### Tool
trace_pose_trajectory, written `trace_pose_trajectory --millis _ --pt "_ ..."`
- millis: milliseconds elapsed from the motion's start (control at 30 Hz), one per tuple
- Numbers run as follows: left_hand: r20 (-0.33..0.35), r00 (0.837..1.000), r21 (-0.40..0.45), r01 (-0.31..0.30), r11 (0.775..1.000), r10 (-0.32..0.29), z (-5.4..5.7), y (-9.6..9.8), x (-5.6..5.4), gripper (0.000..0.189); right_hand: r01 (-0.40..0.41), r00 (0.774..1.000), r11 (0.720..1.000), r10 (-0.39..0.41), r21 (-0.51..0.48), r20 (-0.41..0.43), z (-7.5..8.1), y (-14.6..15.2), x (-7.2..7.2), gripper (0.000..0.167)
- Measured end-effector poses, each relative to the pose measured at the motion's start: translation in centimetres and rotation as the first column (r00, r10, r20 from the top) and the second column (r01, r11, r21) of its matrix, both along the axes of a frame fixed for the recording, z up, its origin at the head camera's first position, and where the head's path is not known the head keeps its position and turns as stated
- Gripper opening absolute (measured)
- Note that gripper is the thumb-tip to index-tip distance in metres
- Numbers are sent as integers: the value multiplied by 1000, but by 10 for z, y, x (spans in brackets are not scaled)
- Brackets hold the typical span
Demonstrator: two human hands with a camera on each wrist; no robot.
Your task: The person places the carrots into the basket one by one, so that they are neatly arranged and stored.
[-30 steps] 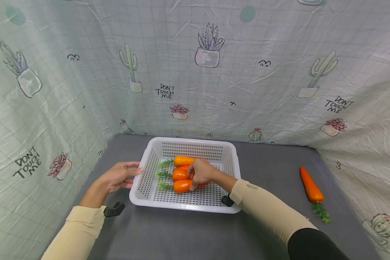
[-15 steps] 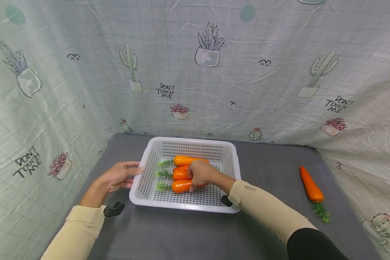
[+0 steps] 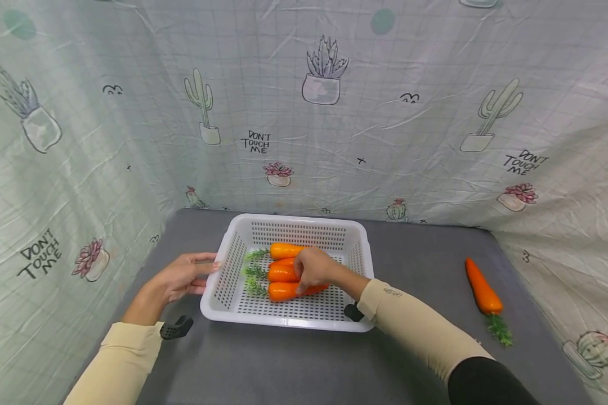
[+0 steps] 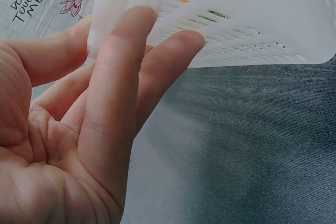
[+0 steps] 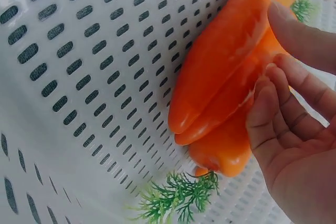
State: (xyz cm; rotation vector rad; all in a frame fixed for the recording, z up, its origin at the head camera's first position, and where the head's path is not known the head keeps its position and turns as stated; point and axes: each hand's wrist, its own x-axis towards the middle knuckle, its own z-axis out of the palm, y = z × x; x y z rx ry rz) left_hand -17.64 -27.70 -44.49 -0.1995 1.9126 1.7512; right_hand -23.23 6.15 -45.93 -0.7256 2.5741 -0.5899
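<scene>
A white perforated plastic basket [image 3: 284, 322] holds several orange carrots with green tops. Of these, the nearest carrot [image 3: 282, 291] lies crosswise, its leaves to the left. My right hand [image 3: 316, 267] reaches in over the carrots. In the right wrist view the thumb [image 5: 286, 27] lies on that nearest carrot, with curled fingers [image 5: 268, 95] on its other side, touching the carrots. My left hand [image 3: 184, 275] holds the basket's left rim, thumb at the top and fingers [image 4: 110, 98] against the outer wall. Part of the middle carrots is hidden under my right hand.
One loose carrot [image 3: 483, 288] lies on the dark grey tabletop [image 3: 425, 264] at the right, its leaves toward me. A patterned curtain [image 3: 354, 129] closes off the back and both sides.
The nearest carrot has shifted very slightly toward me under my right hand, and its leaves lie differently. My left hand stays on the rim. The view has turned slightly.
</scene>
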Motion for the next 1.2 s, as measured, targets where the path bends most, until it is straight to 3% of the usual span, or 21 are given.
trace_pose_trajectory --millis 133,233,367,633,933,1200 --pt "-4 1000 0 8 1000 -8 0 1 0 70 75 995 982 -63 -176 71 4 7 -3 25" --pt "-2 1000 -11 4 1000 -4 0 2 0 70 139 985 944 -101 -300 139 8 14 -5 22" --pt "3 1000 -24 5 1000 -5 2 4 0 70 232 960 893 -147 -384 238 17 26 -6 18" --pt "3 1000 -49 21 999 -21 4 6 -1 71 396 892 783 -206 -479 401 34 56 -8 19" --pt "-2 1000 -102 30 994 -31 2 5 -2 72 452 875 709 -236 -541 422 48 98 -11 28" --pt "4 1000 -89 24 996 -24 4 6 -3 69 528 840 617 -275 -584 468 43 156 -14 34"
